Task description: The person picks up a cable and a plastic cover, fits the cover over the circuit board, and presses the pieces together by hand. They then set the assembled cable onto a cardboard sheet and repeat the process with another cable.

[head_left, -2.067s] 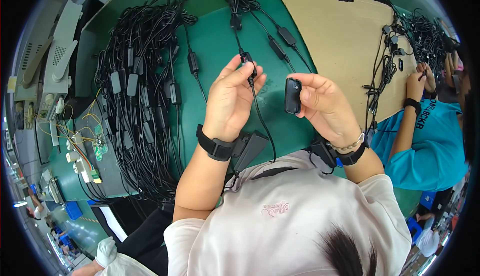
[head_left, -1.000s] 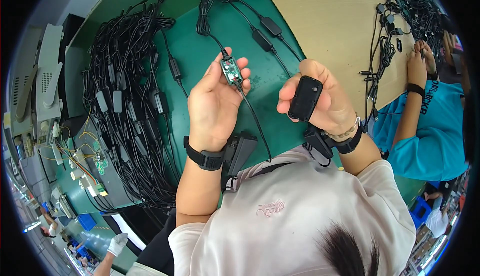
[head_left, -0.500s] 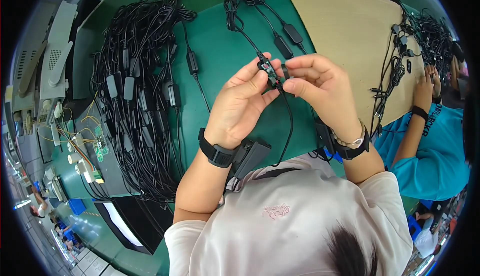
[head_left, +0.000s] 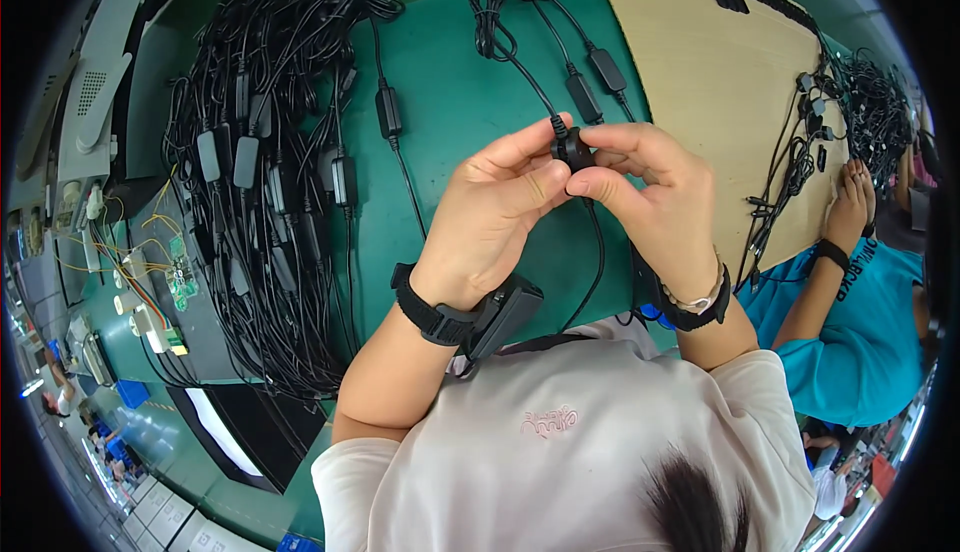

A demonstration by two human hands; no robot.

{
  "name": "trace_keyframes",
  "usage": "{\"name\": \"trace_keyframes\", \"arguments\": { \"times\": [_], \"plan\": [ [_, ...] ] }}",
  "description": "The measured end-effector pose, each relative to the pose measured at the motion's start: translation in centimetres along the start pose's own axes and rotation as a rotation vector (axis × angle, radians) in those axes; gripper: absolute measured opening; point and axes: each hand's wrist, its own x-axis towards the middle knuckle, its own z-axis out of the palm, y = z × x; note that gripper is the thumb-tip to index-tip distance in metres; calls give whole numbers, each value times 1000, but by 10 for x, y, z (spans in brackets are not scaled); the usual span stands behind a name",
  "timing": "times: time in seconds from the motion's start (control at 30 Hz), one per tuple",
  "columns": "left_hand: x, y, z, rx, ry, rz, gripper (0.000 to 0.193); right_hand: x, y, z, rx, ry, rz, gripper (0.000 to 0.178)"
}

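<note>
A small black plastic cable housing (head_left: 573, 150) is pinched between my two hands over the green mat. My left hand (head_left: 485, 217) grips its left side with thumb and fingers. From the right, my right hand (head_left: 655, 187) presses on it with thumb and forefinger. Its black cable (head_left: 526, 74) runs up to a coiled bundle and comes out below my hands toward my body. The circuit board is hidden now. Just beyond my fingers lie two cables with closed black housings (head_left: 584, 99).
A large heap of black cables (head_left: 270, 152) with box-shaped housings covers the left of the green mat (head_left: 450, 52). A cardboard sheet (head_left: 720, 82) lies to the right. Wires and a green circuit board (head_left: 183, 277) are far left. A co-worker's hand (head_left: 852, 202) rests at the cardboard's right edge.
The black cover piece in my right hand has come onto the open housing, and the circuit board is no longer visible. My hands have drawn together around it.
</note>
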Motion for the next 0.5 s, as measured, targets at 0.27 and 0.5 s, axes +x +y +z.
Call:
{"name": "trace_keyframes", "arguments": {
  "times": [0.27,0.5],
  "plan": [
    [1,-2,-4,33,-16,45,32,0,-1,-1,-1,-26,45,27],
    [2,-4,-7,6,1,74,32,-5,3,-2,20,-32,-4,28]
  ]
}}
